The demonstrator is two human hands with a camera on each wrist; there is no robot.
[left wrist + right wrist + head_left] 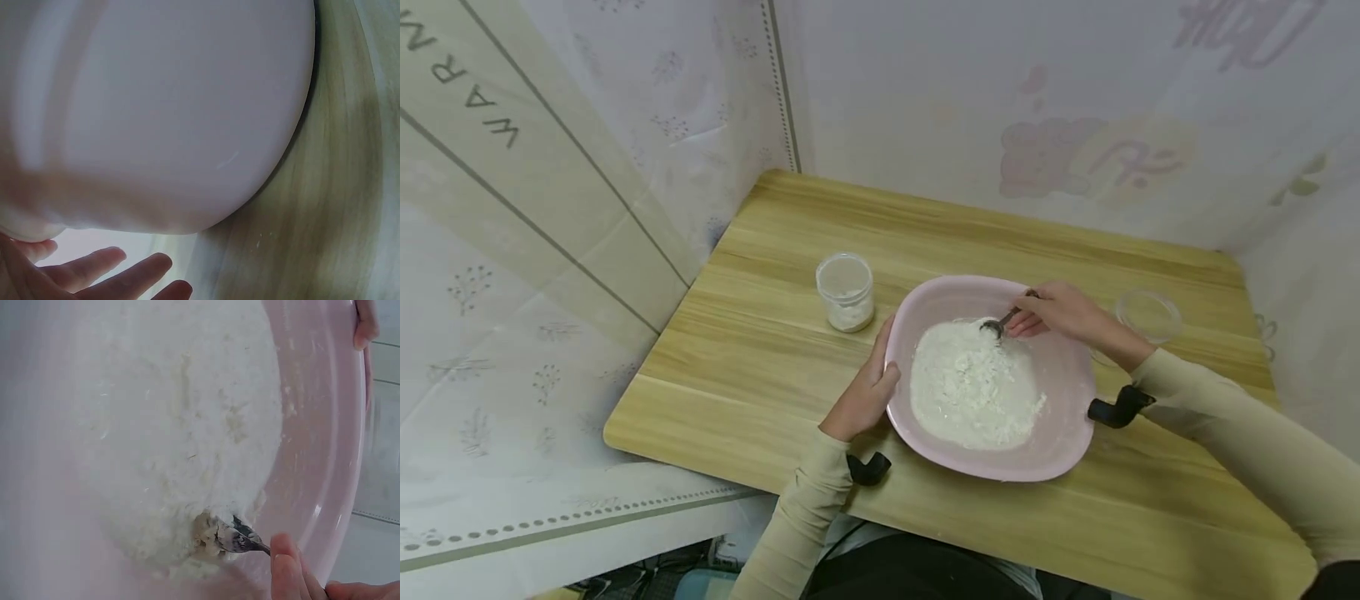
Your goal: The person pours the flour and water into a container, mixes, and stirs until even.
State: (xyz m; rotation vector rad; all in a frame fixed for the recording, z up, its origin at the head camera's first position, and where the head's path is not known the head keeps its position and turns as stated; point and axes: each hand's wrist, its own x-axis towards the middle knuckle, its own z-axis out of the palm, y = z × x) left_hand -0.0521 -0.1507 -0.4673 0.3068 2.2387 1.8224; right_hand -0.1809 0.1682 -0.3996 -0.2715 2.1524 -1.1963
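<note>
Right fingers (pixel 285 561) pinch a spoon (pixel 236 540) in a bowl (pixel 1069 383) of white mixture (pixel 973 387). Left fingers (pixel 134 275) spread beside it, near a part-filled jar (pixel 844 287).

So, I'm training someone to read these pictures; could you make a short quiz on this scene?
1. Which hand holds the metal spoon?
2. True or false: the clear jar stands on the table, outside the pink basin.
3. What does the left hand touch?
A) the spoon
B) the jar
C) the basin

Key:
1. The right hand.
2. True.
3. C.
</note>
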